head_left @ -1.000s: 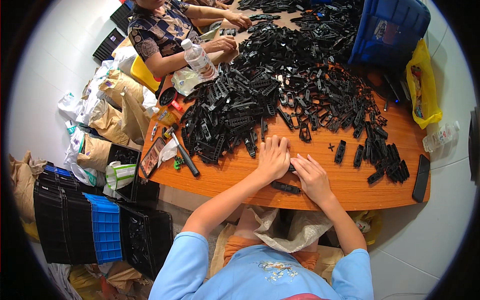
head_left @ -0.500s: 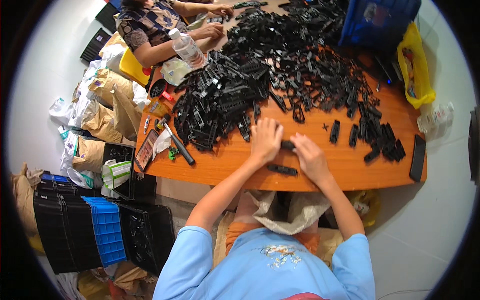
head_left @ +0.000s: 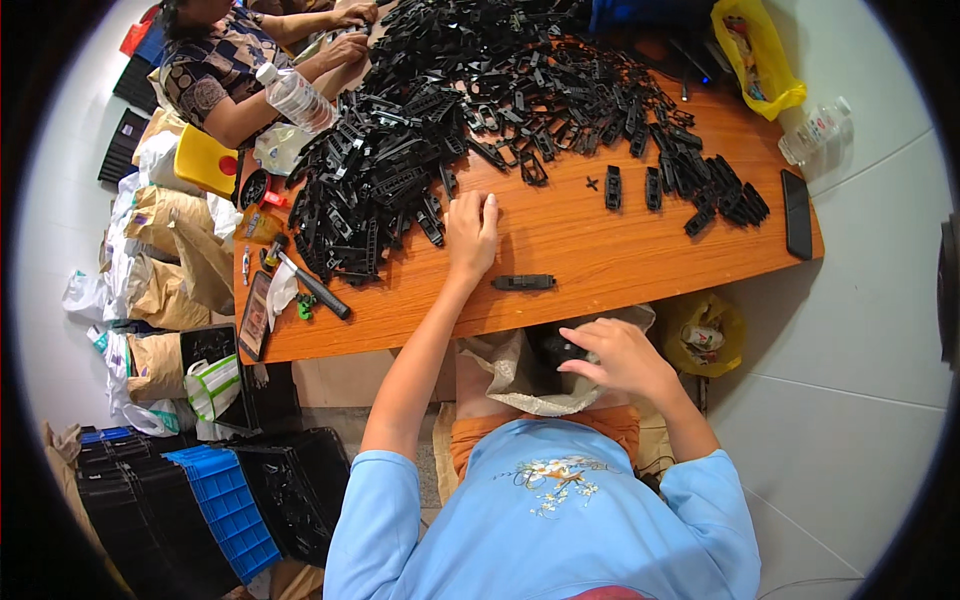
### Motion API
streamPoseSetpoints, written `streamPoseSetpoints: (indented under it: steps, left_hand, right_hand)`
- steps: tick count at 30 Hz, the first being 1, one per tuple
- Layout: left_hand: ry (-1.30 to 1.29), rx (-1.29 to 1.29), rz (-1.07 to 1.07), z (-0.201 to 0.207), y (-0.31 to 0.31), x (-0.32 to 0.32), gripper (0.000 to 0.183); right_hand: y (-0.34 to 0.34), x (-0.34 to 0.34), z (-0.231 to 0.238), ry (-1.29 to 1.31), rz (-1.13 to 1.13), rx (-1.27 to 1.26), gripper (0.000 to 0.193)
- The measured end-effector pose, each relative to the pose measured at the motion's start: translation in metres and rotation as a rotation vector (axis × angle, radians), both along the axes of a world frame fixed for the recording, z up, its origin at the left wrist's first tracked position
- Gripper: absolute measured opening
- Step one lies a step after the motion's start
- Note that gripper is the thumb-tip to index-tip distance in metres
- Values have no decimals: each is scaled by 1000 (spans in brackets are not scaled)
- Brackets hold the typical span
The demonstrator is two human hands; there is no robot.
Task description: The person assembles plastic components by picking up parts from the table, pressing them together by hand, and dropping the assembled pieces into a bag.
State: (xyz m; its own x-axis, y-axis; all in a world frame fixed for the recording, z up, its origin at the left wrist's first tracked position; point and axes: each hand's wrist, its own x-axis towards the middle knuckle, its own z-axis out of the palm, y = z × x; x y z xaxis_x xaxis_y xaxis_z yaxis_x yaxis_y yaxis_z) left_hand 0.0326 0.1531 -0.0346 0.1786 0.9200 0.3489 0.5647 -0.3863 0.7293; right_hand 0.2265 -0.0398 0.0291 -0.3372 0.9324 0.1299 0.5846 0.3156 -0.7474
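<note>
Left hand point(head_left: 472, 234) on table point(head_left: 650, 255), can't tell its grip, right hand point(head_left: 622, 358) spread over sack point(head_left: 550, 402) at table's near edge

You have a smooth, glossy wood-look table point(head_left: 600, 240), shiny plastic parts point(head_left: 385, 160) toward its far edge, and a rough woven sack point(head_left: 505, 365) below its near edge.

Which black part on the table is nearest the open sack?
The lone black part lying crosswise near the front edge of the table; other parts lie farther back.
</note>
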Motion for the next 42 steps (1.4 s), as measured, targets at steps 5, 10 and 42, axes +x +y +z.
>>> streamPoseSetpoints:
  steps: [5,10,42]
  left_hand:
    - [-54,50,-56,4,1,-2,27]
    - [-193,-53,-169,21,-31,-7,16]
    - [179,205,-296,8,-76,-7,31]
  right_hand:
    - [72,21,-12,56,-503,199,33]
    - [129,34,-31,-472,-671,356,33]
    - [63,-7,-44,355,-457,206,34]
